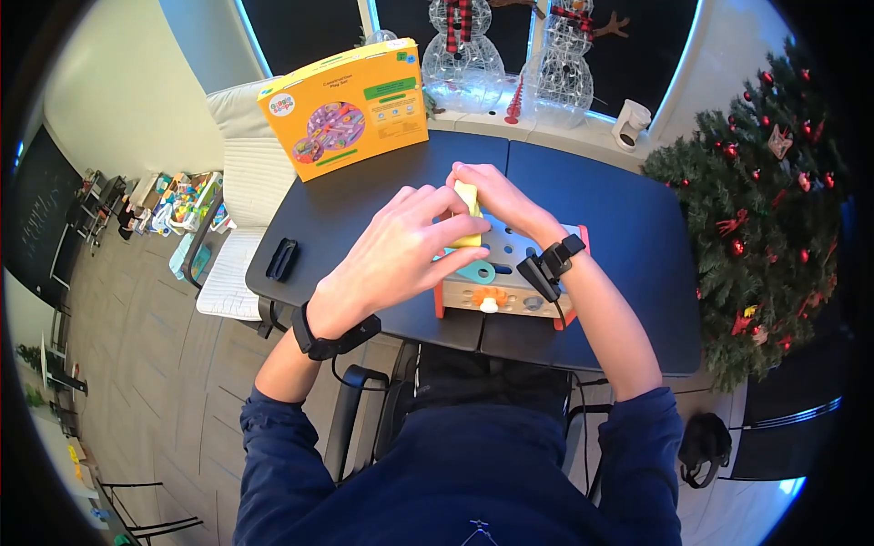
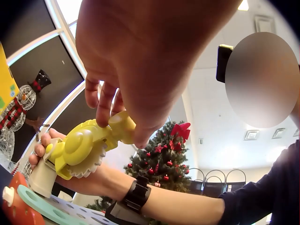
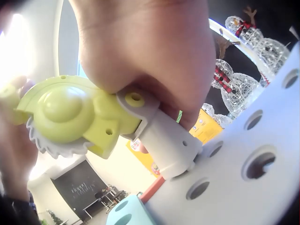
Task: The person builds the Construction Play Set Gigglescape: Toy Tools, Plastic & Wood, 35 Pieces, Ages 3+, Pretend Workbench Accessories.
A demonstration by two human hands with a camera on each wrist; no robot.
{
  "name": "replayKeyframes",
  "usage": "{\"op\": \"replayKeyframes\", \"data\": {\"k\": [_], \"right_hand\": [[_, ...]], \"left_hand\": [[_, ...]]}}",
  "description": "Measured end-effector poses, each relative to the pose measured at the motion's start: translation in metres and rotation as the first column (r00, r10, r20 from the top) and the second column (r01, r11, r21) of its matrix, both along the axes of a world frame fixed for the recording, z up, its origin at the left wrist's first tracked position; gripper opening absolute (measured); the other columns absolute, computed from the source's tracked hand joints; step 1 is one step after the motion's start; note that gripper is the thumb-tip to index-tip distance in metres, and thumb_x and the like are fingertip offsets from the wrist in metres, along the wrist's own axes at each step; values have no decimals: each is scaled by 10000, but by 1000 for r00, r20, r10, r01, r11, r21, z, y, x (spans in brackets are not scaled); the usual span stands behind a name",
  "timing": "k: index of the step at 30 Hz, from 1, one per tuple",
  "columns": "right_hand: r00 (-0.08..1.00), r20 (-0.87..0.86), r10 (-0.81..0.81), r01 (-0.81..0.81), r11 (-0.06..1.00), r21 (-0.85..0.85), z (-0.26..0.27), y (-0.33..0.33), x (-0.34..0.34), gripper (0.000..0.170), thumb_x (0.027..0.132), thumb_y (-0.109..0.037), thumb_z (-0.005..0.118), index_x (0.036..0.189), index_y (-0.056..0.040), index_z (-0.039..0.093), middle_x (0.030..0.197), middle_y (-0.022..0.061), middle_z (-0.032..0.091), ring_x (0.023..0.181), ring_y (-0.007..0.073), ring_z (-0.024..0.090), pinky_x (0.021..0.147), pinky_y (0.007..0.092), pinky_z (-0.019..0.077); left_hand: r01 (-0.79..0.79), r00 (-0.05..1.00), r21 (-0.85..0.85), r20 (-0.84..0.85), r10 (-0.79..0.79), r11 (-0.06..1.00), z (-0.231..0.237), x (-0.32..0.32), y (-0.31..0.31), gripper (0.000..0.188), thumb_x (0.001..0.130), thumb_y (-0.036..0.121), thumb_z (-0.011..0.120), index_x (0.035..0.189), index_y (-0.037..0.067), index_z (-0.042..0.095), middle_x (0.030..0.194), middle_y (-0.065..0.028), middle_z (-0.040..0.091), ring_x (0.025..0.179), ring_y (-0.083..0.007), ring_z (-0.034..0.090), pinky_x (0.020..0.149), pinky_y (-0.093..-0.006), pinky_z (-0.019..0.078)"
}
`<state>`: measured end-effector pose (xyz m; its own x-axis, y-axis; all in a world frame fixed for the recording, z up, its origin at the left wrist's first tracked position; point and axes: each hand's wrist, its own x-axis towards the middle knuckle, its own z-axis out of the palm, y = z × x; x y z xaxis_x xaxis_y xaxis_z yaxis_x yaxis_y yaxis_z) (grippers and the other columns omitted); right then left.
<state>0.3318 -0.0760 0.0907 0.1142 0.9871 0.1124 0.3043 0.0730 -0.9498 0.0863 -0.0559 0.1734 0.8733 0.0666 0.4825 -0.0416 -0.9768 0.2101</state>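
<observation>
A yellow toy saw piece (image 2: 78,144) with a grey toothed wheel (image 3: 56,140) is held between both hands above the toy workbench (image 3: 234,187). My left hand (image 1: 401,241) pinches its yellow end knob (image 2: 122,126) between thumb and fingers. Curled round the other end, my right hand (image 1: 501,202) grips it where it joins a light grey cylinder (image 3: 166,145). That cylinder is tilted, its lower end at the perforated top; whether it sits in a hole I cannot tell. A teal strip with holes (image 1: 480,271) lies on the bench's left side.
The bench stands on a dark table (image 1: 364,218). A yellow box (image 1: 350,109) stands at the back left, and a small black object (image 1: 283,259) lies near the left edge. An orange-and-white piece (image 1: 489,298) is on the bench's front. A decorated tree (image 1: 756,218) stands at the right.
</observation>
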Motion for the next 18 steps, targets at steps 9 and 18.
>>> {"op": "replayKeyframes", "data": {"k": [9, 18], "right_hand": [[999, -40, -28, 32, 993, 109, -22, 7, 0, 486, 1182, -378, 408, 1016, -6, 673, 948, 41, 682, 923, 133, 597, 886, 366, 493], [997, -81, 18, -16, 1000, 27, -15, 1, 1, 493, 1189, -372, 395, 1039, -23, 710, 954, 66, 690, 938, 158, 619, 911, 357, 498]], "left_hand": [[90, 989, -316, 139, -48, 945, -17, 26, 32, 195, 1054, 174, 689, 1152, 32, 779, 1119, -132, 670, 1086, -313, 660, 979, -411, 543], [121, 992, -497, 83, -91, 859, -36, 20, 33, 161, 978, 97, 778, 1129, 49, 808, 1161, -81, 671, 1157, -250, 659, 1032, -375, 525]]}}
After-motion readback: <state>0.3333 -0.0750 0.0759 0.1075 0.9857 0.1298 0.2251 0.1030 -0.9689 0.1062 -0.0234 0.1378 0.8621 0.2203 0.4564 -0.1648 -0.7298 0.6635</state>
